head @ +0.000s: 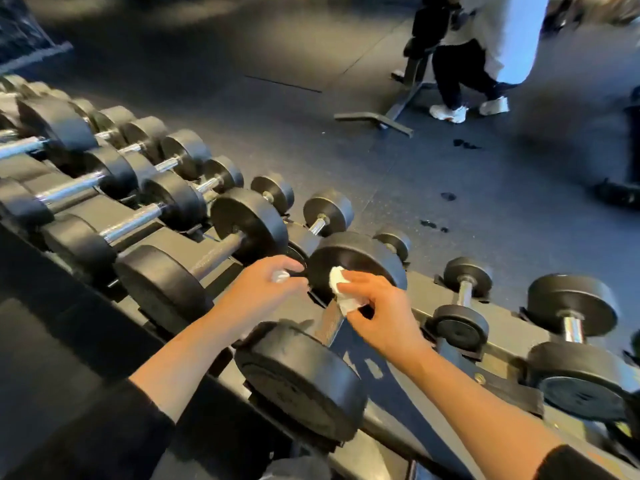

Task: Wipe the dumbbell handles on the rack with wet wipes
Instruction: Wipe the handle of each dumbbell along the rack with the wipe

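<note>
Head view: a person's two bare hands work at a rack (426, 306) of black dumbbells in a gym with dark rubber flooring (346, 150). No brand, weight number or other writing can be read on any dumbbell head; the faint raised marks on the nearest head are too blurred to make out.

The right hand (377, 317) pinches a crumpled white wipe (341, 292) between thumb and fingertips, pressing it onto the far end of a knurled handle (327, 327), right where the handle meets the far head (356, 261). The wipe is small, bunched and folded over itself, touching both the handle and the inner face of that head. The handle is grey metal with a cross-hatched grip and runs down to the near head (301, 382), a thick black disc with a dusty, scuffed rim.

The left hand (263, 289) hovers just left of the wipe with its fingers curled loosely around something small and pale (280, 276); what it is cannot be told.

To the left, larger dumbbells with chrome handles (131, 223) lie in two rows. To the right sit smaller ones (464, 299). In the background, another person (485, 46) in dark trousers and white shoes stands beside a bench frame (391, 112).
</note>
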`<act>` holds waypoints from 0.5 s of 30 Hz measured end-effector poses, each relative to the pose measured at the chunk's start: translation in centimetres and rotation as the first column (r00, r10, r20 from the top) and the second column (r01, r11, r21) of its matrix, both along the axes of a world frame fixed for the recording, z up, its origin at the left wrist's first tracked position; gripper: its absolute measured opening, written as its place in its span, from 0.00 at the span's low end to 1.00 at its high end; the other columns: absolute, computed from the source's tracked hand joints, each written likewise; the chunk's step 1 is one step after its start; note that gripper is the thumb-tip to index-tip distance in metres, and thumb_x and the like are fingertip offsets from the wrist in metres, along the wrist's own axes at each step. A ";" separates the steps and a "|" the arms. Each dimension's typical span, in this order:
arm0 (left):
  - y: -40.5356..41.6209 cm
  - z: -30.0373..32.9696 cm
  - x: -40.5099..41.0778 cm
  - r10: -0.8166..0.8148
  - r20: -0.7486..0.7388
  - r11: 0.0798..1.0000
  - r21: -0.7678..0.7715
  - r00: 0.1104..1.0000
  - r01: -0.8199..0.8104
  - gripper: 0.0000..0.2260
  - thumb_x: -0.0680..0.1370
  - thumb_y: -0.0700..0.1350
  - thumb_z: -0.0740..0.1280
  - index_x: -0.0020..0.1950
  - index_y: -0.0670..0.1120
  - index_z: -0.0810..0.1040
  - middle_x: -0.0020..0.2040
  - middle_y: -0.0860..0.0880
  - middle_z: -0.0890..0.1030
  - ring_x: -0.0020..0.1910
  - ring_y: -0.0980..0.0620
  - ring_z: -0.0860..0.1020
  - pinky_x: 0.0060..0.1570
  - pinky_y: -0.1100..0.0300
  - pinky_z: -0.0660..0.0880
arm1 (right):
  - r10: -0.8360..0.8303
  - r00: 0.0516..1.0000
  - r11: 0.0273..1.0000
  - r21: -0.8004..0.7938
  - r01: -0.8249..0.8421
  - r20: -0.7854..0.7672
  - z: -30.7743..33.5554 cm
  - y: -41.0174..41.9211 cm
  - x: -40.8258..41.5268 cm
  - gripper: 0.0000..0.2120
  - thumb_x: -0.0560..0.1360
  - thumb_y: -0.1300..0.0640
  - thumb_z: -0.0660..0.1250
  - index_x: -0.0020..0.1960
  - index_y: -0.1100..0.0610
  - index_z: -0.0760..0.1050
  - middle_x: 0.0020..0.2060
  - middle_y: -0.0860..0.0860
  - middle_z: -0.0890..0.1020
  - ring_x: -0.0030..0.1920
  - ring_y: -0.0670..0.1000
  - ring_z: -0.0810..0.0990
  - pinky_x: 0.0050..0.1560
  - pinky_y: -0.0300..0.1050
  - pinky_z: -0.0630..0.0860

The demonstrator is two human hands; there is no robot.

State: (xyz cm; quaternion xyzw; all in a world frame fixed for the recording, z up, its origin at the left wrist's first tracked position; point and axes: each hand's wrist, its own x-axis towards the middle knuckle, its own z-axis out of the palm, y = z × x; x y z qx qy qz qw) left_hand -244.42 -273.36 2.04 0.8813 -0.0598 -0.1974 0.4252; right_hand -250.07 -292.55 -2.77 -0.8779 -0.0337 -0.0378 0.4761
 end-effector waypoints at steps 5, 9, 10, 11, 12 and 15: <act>1.6 -3.9 2.5 -0.106 0.011 0.994 -0.013 0.994 0.106 0.12 0.77 0.49 0.66 0.61 0.54 0.74 0.62 0.53 0.74 0.63 0.54 0.70 0.55 0.62 0.64 | -0.076 0.991 0.997 0.003 0.077 -0.109 0.9 1.6 0.2 0.10 0.78 0.59 0.64 0.56 0.55 0.82 0.59 0.46 0.79 0.62 0.44 0.73 0.65 0.43 0.70; 1.0 -4.8 3.3 -0.088 0.036 0.993 -0.073 0.995 0.090 0.24 0.77 0.47 0.67 0.72 0.52 0.65 0.68 0.48 0.71 0.66 0.49 0.69 0.57 0.60 0.63 | -0.121 0.987 0.954 -0.289 0.086 -0.105 1.7 3.0 1.1 0.11 0.73 0.65 0.69 0.53 0.56 0.83 0.55 0.49 0.82 0.58 0.50 0.75 0.61 0.39 0.69; 0.8 -4.9 3.3 -0.106 0.053 0.990 -0.091 0.993 0.111 0.25 0.77 0.46 0.67 0.73 0.52 0.63 0.69 0.47 0.70 0.66 0.48 0.68 0.57 0.61 0.62 | -0.133 0.985 0.944 -0.316 0.091 -0.113 1.8 3.5 1.0 0.12 0.72 0.66 0.70 0.52 0.55 0.83 0.54 0.48 0.82 0.57 0.50 0.75 0.61 0.40 0.70; 0.6 -5.1 3.2 -0.134 0.071 0.984 -0.112 0.988 0.141 0.26 0.77 0.46 0.67 0.74 0.51 0.62 0.69 0.47 0.69 0.67 0.48 0.68 0.57 0.62 0.62 | -0.144 0.981 0.943 -0.317 0.097 -0.127 2.0 3.8 0.8 0.12 0.72 0.65 0.70 0.51 0.53 0.83 0.53 0.47 0.83 0.55 0.48 0.75 0.60 0.41 0.71; 0.6 -5.6 3.1 -0.161 0.088 0.975 -0.142 0.983 0.173 0.27 0.77 0.46 0.67 0.74 0.51 0.62 0.70 0.47 0.68 0.67 0.49 0.67 0.57 0.63 0.61 | -0.143 0.978 0.947 -0.307 0.091 -0.150 2.3 4.0 0.5 0.11 0.72 0.64 0.71 0.51 0.52 0.83 0.52 0.45 0.83 0.54 0.46 0.75 0.58 0.42 0.72; 1.0 -7.1 2.9 -0.192 0.113 0.948 -0.236 0.975 0.214 0.28 0.77 0.44 0.67 0.74 0.51 0.61 0.70 0.49 0.68 0.68 0.52 0.66 0.58 0.65 0.60 | -0.050 0.951 0.991 -0.131 0.009 -0.306 3.8 4.3 -0.8 0.08 0.72 0.62 0.72 0.50 0.54 0.84 0.50 0.42 0.82 0.53 0.39 0.77 0.56 0.35 0.73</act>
